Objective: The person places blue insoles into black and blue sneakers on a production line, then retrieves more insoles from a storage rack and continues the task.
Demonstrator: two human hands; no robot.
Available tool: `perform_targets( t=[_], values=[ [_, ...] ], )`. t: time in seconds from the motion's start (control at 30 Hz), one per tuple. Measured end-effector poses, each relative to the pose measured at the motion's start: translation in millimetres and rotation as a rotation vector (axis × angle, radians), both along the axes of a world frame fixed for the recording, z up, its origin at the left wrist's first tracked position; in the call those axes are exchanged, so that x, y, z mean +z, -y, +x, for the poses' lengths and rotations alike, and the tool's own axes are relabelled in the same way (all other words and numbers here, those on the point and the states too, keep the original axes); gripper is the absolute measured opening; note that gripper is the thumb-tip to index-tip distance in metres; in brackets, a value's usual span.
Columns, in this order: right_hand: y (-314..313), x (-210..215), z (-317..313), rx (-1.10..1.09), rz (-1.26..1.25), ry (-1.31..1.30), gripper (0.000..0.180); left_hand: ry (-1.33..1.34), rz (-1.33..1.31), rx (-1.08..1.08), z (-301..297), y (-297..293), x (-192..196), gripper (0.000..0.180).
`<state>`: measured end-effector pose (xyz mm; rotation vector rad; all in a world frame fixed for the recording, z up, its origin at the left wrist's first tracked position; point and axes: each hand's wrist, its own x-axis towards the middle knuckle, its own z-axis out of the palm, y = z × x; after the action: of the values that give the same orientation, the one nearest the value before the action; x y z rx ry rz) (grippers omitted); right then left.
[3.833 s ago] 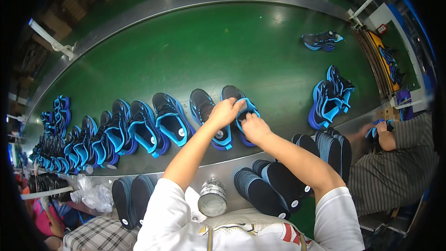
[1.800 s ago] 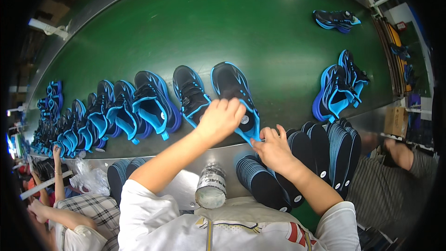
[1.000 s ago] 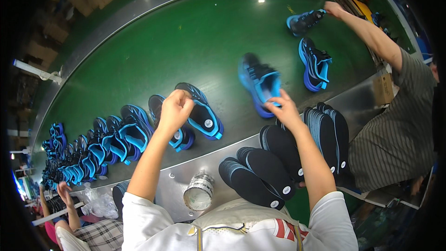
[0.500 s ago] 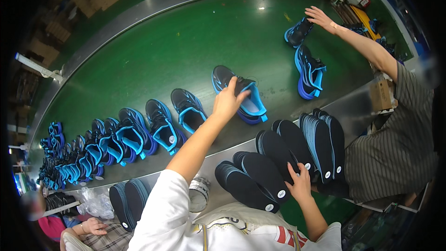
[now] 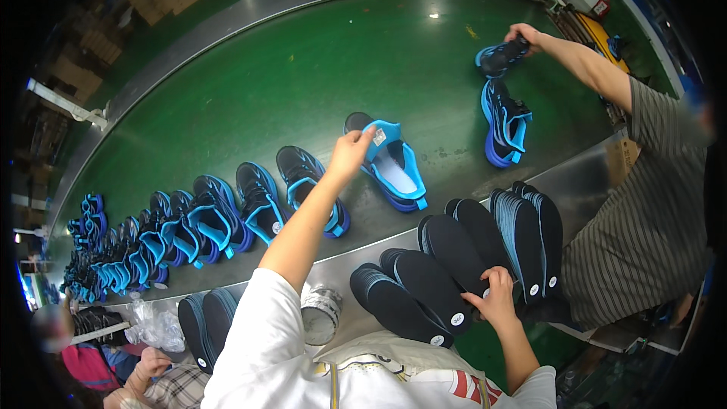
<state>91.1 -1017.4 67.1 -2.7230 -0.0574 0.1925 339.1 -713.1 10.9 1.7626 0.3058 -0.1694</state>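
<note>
Nearest to the body, the right hand (image 5: 497, 301) is at the heel end of one stack of black insoles (image 5: 458, 250). Its thumb and fingers are touching there, but I cannot tell if this grip is closed on an insole. The stacks lie on the metal edge (image 5: 344, 263) of the table, and to their left stands a round can (image 5: 321, 314). Farther away, the left hand (image 5: 351, 154) pinches the tongue (image 5: 385, 135) of a black and blue shoe (image 5: 396, 172) and holds it raised, so the pale inside is visible. This shoe stands on the green table (image 5: 280, 83), toe pointing away. To its left goes a long row of similar shoes (image 5: 219, 216). Farther right stands a single shoe (image 5: 500, 125), and just beyond it a co-worker's hand (image 5: 524, 35) is on another one.
</note>
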Motion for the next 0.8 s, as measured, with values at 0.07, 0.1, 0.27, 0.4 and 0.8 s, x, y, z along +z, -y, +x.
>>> perform_targets(
  t=[0.07,0.1,0.27,0.4,0.8],
  values=[
    [6,-4,5,-0.01,0.082,-0.079,0.052,0.28,0.32,0.05,-2,13,2,0.036],
    [6,-8,6,0.038,0.035,-0.072,0.051,0.355,0.468,0.001,-2,14,3,0.038],
    [-1,-22,5,0.045,-0.1,-0.053,0.045,0.555,1.0,-0.238,-2,19,3,0.047],
    [3,-27,-1,0.017,-0.082,0.0,0.044,0.396,0.958,-0.288,11,30,15,0.028],
    [5,-39,4,-0.045,-0.017,-0.014,0.046,0.239,0.233,-0.313,-197,-49,111,0.016]
  ],
)
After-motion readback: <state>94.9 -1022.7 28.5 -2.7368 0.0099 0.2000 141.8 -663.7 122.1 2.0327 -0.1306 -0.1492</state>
